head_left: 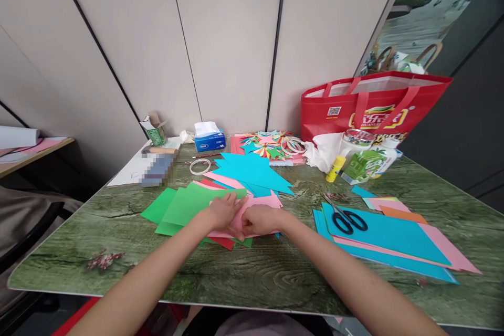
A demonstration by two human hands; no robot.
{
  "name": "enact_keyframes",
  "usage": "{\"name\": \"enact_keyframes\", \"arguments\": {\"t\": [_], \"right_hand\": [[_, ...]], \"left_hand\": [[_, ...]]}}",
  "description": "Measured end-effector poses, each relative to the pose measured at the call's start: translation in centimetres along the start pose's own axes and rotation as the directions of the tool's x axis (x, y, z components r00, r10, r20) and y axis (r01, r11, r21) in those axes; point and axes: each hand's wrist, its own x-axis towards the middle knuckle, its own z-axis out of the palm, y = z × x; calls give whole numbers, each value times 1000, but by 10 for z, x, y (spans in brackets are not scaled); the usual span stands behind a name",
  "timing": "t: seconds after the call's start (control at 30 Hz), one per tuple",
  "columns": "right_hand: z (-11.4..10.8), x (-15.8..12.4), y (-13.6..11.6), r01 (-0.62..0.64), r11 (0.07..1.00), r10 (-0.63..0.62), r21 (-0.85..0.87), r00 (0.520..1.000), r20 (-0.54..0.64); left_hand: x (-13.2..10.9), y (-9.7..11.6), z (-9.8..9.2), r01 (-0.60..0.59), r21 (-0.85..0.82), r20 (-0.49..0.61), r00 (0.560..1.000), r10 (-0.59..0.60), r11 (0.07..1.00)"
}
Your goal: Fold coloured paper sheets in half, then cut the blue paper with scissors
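My left hand lies on a sheet of pink paper, its fingers stretched out flat. Close beside it, my right hand is closed, its fingers curled at the same pink paper. Under and to the left of this sheet, green paper sheets fan out, with a bit of red paper showing below. Just behind lie blue paper pieces with pointed corners. The fingertips of my right hand are partly hidden.
Black-handled scissors rest on blue sheets at right. Behind them stand a yellow glue stick, a green carton and a red bag. Tape roll, tissue box and hammer lie at the back left.
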Motion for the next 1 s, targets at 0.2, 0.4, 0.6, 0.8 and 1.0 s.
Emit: {"name": "enact_keyframes", "arguments": {"t": [0.2,0.4,0.6,0.8,1.0], "right_hand": [[6,-13,-8,-97,995,96,-28,995,-40],[12,-32,2,-154,987,151,-36,987,-57],[14,-45,20,-196,980,194,-47,980,-47],[17,-56,31,-227,973,226,-43,974,-30],[16,-64,35,-256,965,256,-46,967,-14]], "left_hand": [[-1,1,-1,-13,47,21,1000,12,999],[-1,-1,-1,-25,38,21,999,24,999],[-1,0,-2,3,-9,44,999,-2,1000],[0,11,2,81,7,1,997,-81,997],[1,15,4,107,36,-30,994,-106,994]]}}
